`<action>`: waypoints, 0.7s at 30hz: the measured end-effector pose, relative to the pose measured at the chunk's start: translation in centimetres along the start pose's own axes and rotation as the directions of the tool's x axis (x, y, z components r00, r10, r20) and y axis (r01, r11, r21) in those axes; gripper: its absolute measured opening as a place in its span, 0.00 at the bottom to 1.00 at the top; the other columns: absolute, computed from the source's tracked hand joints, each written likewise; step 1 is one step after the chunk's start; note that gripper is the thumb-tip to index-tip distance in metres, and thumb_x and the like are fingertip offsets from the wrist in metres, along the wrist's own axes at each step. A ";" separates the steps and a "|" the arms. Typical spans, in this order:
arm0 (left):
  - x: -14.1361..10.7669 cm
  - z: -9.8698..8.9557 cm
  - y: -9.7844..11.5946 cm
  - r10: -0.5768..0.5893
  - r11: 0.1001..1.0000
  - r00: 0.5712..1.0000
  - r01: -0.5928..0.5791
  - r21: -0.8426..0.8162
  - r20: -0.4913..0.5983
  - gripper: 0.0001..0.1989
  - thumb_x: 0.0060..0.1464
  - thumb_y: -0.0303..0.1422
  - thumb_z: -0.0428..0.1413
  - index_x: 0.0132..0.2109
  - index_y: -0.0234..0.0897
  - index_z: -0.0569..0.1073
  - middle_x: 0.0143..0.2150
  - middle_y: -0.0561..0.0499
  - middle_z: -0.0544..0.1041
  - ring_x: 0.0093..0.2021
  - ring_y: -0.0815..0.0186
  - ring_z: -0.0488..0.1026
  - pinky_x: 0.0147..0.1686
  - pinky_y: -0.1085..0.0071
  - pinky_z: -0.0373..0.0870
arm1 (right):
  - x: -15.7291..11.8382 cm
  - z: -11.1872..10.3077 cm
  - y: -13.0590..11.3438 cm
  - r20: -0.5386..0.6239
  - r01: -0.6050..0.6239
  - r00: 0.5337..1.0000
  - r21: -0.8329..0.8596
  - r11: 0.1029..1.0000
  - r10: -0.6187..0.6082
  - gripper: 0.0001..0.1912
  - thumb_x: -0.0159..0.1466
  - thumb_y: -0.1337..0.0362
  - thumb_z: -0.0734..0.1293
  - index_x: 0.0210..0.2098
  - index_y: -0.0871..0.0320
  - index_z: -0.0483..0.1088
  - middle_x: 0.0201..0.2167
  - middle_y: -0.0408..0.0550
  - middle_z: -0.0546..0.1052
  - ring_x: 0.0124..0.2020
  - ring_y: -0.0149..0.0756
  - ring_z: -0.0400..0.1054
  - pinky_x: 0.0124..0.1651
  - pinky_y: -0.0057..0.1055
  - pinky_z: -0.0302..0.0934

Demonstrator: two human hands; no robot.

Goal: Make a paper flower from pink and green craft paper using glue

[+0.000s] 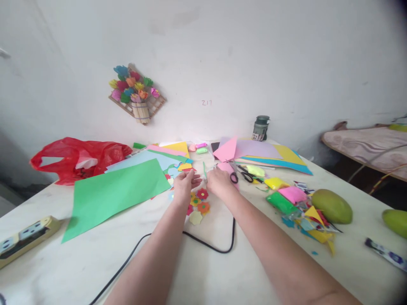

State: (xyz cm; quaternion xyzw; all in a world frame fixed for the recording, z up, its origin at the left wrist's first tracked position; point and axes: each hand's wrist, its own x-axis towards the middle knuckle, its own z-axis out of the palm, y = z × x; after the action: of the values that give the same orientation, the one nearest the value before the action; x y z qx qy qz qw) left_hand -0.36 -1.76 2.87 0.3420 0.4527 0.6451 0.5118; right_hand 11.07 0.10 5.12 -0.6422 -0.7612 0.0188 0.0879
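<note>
My left hand reaches over the table with its fingers stretched out and somewhat apart, and nothing shows in it. Close on its right, my right hand is closed, its fingertips pinching what looks like a thin green paper strip that stands up. The lower end of the strip is hidden by the fingers. Just below both hands lie several small paper flowers, among them a red flower and an orange flower. A cream scalloped paper piece is nearest to me. Black-handled scissors rest right of my right hand.
A green sheet and red plastic bag lie left, near a power strip. Coloured sheets, clay packets, paper scraps and a green mango are right. A black cable loops across the front.
</note>
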 end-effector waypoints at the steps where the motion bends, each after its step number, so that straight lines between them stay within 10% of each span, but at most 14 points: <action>1: 0.1 0.1 -0.1 -0.004 0.999 1.000 0.004 0.040 0.007 0.11 0.42 0.35 0.58 0.28 0.31 0.69 0.25 0.45 0.75 0.23 0.65 0.73 0.25 0.71 0.69 | 0.1 0.0 0.2 -0.006 -0.016 1.000 0.021 1.000 0.016 0.12 0.50 0.67 0.67 0.36 0.60 0.74 0.38 0.59 0.75 0.42 0.43 0.68 0.40 0.32 0.58; 5: 0.4 0.4 -0.2 -0.050 0.970 0.998 0.039 0.241 0.037 0.15 0.42 0.40 0.58 0.25 0.31 0.70 0.25 0.43 0.74 0.21 0.66 0.71 0.19 0.72 0.66 | 0.7 -0.3 1.4 0.066 -0.038 0.998 0.297 0.954 0.020 0.06 0.51 0.63 0.66 0.26 0.60 0.73 0.23 0.49 0.74 0.28 0.35 0.68 0.29 0.27 0.57; 8: 0.5 0.6 -0.1 -0.093 0.937 0.993 0.065 0.344 0.066 0.21 0.41 0.48 0.57 0.25 0.30 0.71 0.25 0.44 0.74 0.21 0.67 0.70 0.17 0.74 0.62 | 0.7 -0.4 2.2 0.107 0.030 0.986 0.648 0.761 -0.130 0.11 0.50 0.59 0.66 0.20 0.60 0.68 0.13 0.40 0.66 0.16 0.26 0.59 0.21 0.23 0.50; 13: 0.9 1.0 0.2 -0.008 0.982 0.985 -0.025 0.188 0.173 0.19 0.34 0.44 0.62 0.25 0.31 0.70 0.23 0.50 0.72 0.23 0.71 0.68 0.24 0.76 0.65 | 0.1 -1.0 2.3 0.218 -0.059 0.949 0.832 0.551 -0.228 0.14 0.47 0.59 0.69 0.17 0.61 0.61 0.09 0.35 0.61 0.11 0.20 0.49 0.16 0.20 0.41; 17: 1.2 1.5 0.8 0.051 0.995 0.979 -0.067 0.078 0.195 0.17 0.33 0.41 0.63 0.24 0.33 0.68 0.25 0.49 0.74 0.24 0.70 0.70 0.27 0.73 0.67 | 0.2 -1.9 3.0 0.295 -0.097 0.918 0.814 0.572 -0.265 0.15 0.50 0.56 0.68 0.19 0.60 0.62 0.10 0.37 0.61 0.11 0.20 0.47 0.15 0.21 0.39; 21: 1.4 1.5 1.0 0.028 0.994 0.973 -0.052 0.098 0.230 0.16 0.34 0.39 0.64 0.26 0.32 0.69 0.25 0.48 0.75 0.24 0.68 0.72 0.29 0.72 0.68 | 1.1 -2.3 5.0 0.115 -0.092 0.993 0.637 0.765 0.023 0.17 0.56 0.53 0.62 0.23 0.61 0.69 0.15 0.43 0.68 0.14 0.24 0.56 0.19 0.23 0.48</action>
State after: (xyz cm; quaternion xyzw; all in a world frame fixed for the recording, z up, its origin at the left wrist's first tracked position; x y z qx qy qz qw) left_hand 0.34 -0.16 4.34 0.4490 0.4168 0.5875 0.5287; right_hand 16.18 1.85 6.82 -0.5948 -0.6924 0.3125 0.2628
